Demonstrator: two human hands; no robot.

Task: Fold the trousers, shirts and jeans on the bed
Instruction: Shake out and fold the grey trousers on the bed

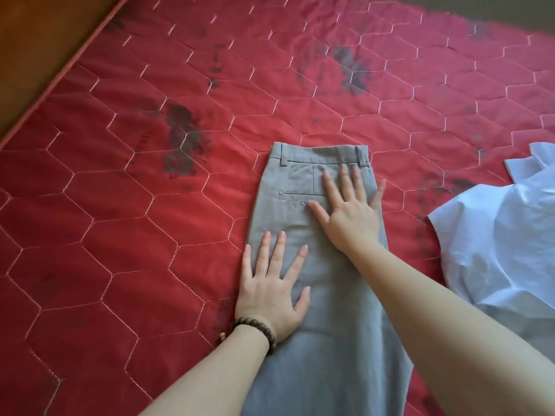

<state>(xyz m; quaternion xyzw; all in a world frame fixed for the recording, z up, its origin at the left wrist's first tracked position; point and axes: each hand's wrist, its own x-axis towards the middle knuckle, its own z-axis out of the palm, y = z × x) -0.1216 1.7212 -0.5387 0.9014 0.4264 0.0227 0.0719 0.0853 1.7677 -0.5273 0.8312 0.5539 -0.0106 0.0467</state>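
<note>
Grey trousers, red quilted bed

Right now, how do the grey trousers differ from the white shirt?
The trousers are grey; the shirt is white. The trousers lie flat and straight, the shirt lies crumpled. Both hands, left and right, press on the trousers; none touches the shirt. Both lie on the red bed.

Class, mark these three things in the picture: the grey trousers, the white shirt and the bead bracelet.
grey trousers point(333, 349), head view, on the bare leg cloth between the forearms.
white shirt point(510, 241), head view, on the crumpled middle of the cloth.
bead bracelet point(258, 327), head view, on the beads across the left wrist.
</note>
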